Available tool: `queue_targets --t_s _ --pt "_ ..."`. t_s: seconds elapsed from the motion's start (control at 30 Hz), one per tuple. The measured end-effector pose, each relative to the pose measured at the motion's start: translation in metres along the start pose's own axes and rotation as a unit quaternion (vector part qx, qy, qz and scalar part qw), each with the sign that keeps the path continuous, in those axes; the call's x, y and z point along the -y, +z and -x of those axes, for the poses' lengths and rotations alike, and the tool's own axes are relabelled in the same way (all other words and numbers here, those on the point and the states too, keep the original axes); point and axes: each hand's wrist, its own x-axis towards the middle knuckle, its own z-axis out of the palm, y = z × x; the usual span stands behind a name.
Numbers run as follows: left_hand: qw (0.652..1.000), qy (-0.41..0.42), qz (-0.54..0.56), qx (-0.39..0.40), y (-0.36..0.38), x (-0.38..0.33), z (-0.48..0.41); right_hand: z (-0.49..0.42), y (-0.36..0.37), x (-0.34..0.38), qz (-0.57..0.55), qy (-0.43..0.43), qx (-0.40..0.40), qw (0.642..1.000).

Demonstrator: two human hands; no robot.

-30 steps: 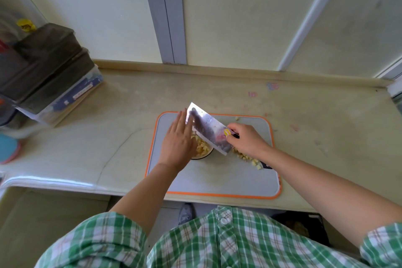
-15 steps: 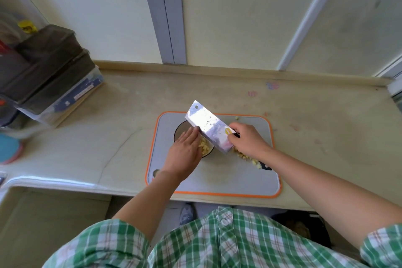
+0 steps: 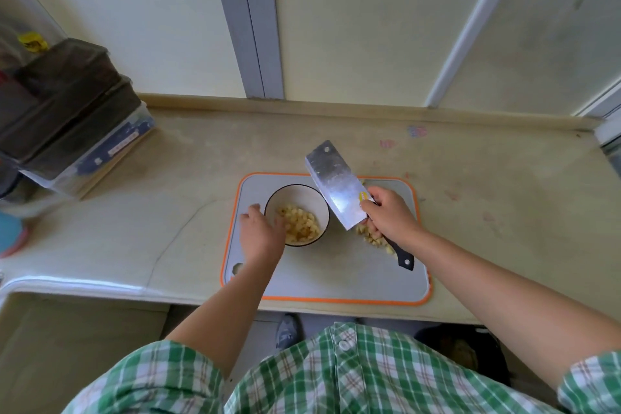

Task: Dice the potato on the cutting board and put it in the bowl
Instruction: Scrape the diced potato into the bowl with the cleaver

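Note:
A white bowl (image 3: 302, 195) with a dark rim stands on the grey, orange-edged cutting board (image 3: 329, 279), holding diced potato (image 3: 300, 225). My left hand (image 3: 260, 235) rests at the bowl's near-left rim, fingers apart and curled, holding nothing. My right hand (image 3: 389, 217) grips a cleaver (image 3: 337, 185) by its black handle; the blade is lifted and tilted, pointing back-left above the bowl's right side. A small heap of diced potato (image 3: 373, 237) lies on the board under my right hand, partly hidden by it.
Stacked dark plastic containers (image 3: 67, 111) stand at the counter's left. A blue and pink round object (image 3: 11, 233) sits at the far left edge. A sink edge (image 3: 67, 286) runs along the near left. The wall closes the counter's back.
My left hand has slid off the cleaver blade, down and left to the bowl's rim, uncovering the bowl. The cleaver has lifted and swung right, off the bowl.

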Motion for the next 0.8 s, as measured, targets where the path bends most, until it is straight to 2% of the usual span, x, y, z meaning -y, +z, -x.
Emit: queue_targets --t_s 0.07,0.1,0.27,0.33,0.47,0.53,0.6,0.7,0.8 --pt "0.991 -0.098 0.078 0.052 0.002 0.000 -0.004 -0.002 -0.002 -0.008 -0.023 0.015 -0.015 0.999" --pt "0.986 -0.117 0.111 0.052 0.002 0.000 -0.005 -0.002 -0.004 -0.012 -0.039 0.023 -0.024 0.999" --pt "0.995 -0.068 0.073 0.005 0.000 0.007 -0.014 -0.003 -0.022 -0.031 -0.076 0.048 -0.050 0.995" --pt "0.996 -0.062 0.068 -0.013 -0.002 0.011 -0.021 -0.006 -0.034 -0.042 -0.036 0.049 -0.060 0.996" --pt "0.993 -0.046 -0.019 -0.107 0.003 0.002 -0.020 -0.027 -0.066 -0.056 0.173 -0.040 -0.140 0.974" --pt "0.984 0.011 -0.067 -0.165 0.009 -0.010 -0.013 -0.041 -0.076 -0.053 0.235 -0.078 -0.135 0.959" --pt "0.971 0.106 -0.106 -0.185 0.018 -0.019 -0.005 -0.056 -0.079 -0.052 0.282 -0.094 -0.105 0.949" --pt "0.950 0.231 -0.141 -0.156 0.034 -0.030 0.006 -0.071 -0.073 -0.060 0.318 -0.126 -0.049 0.939" --pt "0.935 0.285 -0.174 -0.123 0.049 -0.036 0.016 -0.073 -0.072 -0.070 0.315 -0.173 -0.010 0.933"
